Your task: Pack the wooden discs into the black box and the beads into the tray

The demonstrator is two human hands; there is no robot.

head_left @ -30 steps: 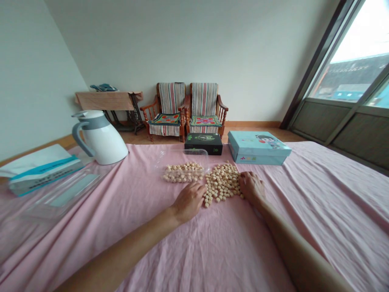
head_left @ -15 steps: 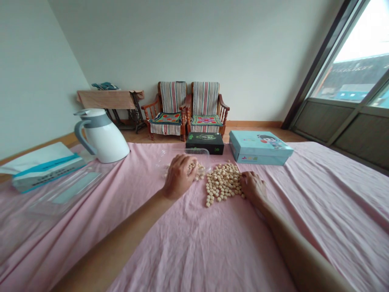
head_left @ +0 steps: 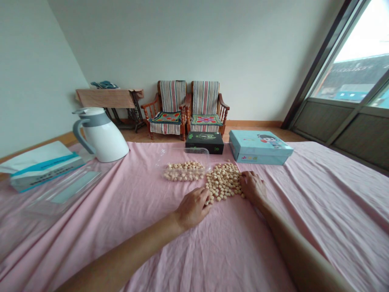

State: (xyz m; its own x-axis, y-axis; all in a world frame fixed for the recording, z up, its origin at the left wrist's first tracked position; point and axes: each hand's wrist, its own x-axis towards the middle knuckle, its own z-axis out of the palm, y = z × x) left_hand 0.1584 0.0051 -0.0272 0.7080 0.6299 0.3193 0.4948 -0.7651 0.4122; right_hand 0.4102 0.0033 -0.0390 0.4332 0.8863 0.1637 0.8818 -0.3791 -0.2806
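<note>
A heap of small round beige pieces, like nuts or little biscuits, lies loose on the pink cloth. My left hand is at the heap's near left edge, its fingers curled down over a few of the pieces; the fingertips are partly hidden. Along the heap's right side rests my right hand, palm down, fingers loosely bent and touching the outer pieces. A clear plastic box, left of the heap, has more of the same pieces spread over its bottom.
Behind the heap stand a black box and a light blue box. To the left are a white and grey jug, a tissue pack and a clear plastic lid. Two armchairs stand beyond the table's pink cloth.
My left hand has come out of the clear plastic box and moved right and nearer, onto the heap's near left edge. My right hand has stayed in place.
</note>
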